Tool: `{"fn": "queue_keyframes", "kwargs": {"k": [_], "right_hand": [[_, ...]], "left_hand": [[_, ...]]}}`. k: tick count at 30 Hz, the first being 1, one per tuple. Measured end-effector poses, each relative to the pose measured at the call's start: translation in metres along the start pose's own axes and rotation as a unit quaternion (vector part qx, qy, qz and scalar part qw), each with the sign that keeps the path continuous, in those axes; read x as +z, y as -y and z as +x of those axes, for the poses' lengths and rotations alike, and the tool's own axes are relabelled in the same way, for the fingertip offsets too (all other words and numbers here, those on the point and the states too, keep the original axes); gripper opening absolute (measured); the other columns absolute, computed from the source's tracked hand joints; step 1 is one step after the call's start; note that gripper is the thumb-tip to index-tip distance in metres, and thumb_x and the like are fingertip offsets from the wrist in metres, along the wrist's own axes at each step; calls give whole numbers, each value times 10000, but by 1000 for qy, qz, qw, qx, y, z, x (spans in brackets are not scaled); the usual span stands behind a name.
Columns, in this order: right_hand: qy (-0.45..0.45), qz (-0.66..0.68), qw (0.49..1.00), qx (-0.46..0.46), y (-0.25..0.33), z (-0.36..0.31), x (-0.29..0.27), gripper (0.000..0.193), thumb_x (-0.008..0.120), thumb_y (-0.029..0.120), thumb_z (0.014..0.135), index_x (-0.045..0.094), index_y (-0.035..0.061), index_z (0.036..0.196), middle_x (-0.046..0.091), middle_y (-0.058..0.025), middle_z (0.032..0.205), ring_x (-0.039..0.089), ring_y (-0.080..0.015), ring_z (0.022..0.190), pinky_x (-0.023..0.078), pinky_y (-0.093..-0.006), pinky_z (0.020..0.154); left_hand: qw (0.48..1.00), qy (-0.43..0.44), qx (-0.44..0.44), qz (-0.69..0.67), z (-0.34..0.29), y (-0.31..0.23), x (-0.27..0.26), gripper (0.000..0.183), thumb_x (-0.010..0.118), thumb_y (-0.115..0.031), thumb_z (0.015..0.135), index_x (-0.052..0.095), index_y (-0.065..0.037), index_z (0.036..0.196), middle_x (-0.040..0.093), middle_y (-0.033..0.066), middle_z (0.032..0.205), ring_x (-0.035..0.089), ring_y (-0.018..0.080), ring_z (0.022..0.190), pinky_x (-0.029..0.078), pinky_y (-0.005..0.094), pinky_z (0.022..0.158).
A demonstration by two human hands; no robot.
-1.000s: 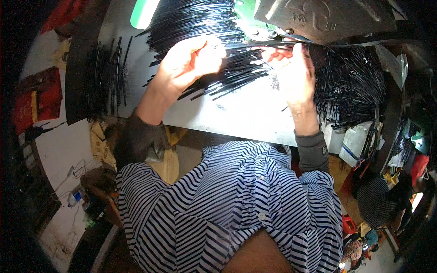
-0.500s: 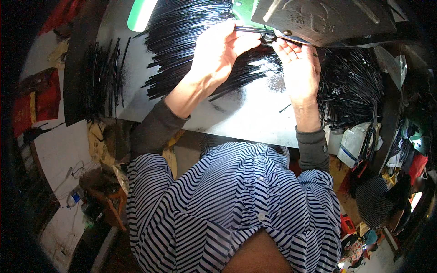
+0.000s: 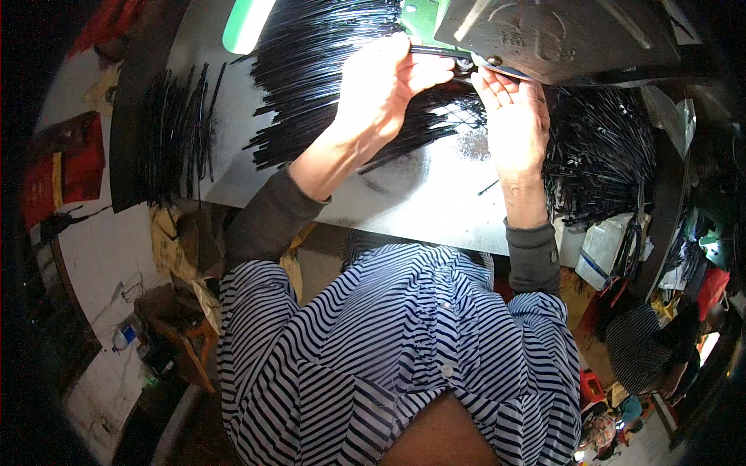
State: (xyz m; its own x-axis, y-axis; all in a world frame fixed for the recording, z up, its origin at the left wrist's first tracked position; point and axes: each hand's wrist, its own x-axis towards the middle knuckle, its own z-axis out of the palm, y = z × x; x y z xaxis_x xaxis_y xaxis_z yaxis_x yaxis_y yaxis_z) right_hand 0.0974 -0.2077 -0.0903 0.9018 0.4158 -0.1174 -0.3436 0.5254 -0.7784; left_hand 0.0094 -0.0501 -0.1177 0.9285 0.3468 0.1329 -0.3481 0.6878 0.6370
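My left hand [image 3: 379, 92] pinches a thin black rod [image 3: 434, 51] that lies crosswise beneath a green machine [image 3: 420, 19]. Fingers of my right hand [image 3: 514, 116] are closed around the rod's other end, close to the machine's dark metal cover [image 3: 556, 39]. The cover's edge partly hides that end, near a small round fitting [image 3: 493, 60]. A broad heap of similar black rods [image 3: 299, 85] spreads over the pale metal tabletop [image 3: 435, 198], behind and left of my left hand.
More black rods [image 3: 598, 147] form a dense pile to the right, and a smaller group [image 3: 175, 140] lies at the left edge. A bright green-edged lamp [image 3: 247, 23] hangs at the top. White containers [image 3: 602, 245] stand below right; a person [image 3: 641, 346] is beyond.
My left hand has shifted slightly to the right, closer to my right hand. The whole view has moved a little; both hands keep their grip.
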Motion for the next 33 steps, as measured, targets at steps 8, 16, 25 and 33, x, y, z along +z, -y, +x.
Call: {"fn": "queue_keyframes", "kwargs": {"k": [8,16,25,33], "right_hand": [[50,1,998,-30,-2,0,-11,229,462,176,952,501,-49,931,591,-235,942,603,-357,945,486,-535,885],[35,48,997,-43,-17,1,-14,252,510,190,932,517,-62,929,615,-215,855,652,-295,783,564,-467,746],[181,-311,924,134,61,-34,-47,262,534,211,922,602,-42,934,644,-111,780,644,-160,672,532,-275,617],[59,-810,491,-314,130,-5,-112,109,699,162,734,677,108,825,625,-28,784,611,-212,690,497,-313,656]], "left_hand": [[996,49,38,60,-2,6,-9,373,605,-313,865,582,-91,1165,604,151,1128,572,356,1055,445,538,924],[987,104,1,126,5,5,-38,406,590,-353,871,551,-77,1167,562,204,1162,547,363,1090,409,542,960],[980,138,-47,134,1,-5,-24,491,551,-415,886,513,-32,1190,574,133,1132,566,290,1068,459,472,934],[955,-51,-275,102,-16,-5,47,332,521,-221,903,531,26,1126,585,100,876,608,261,865,491,416,808]]}}
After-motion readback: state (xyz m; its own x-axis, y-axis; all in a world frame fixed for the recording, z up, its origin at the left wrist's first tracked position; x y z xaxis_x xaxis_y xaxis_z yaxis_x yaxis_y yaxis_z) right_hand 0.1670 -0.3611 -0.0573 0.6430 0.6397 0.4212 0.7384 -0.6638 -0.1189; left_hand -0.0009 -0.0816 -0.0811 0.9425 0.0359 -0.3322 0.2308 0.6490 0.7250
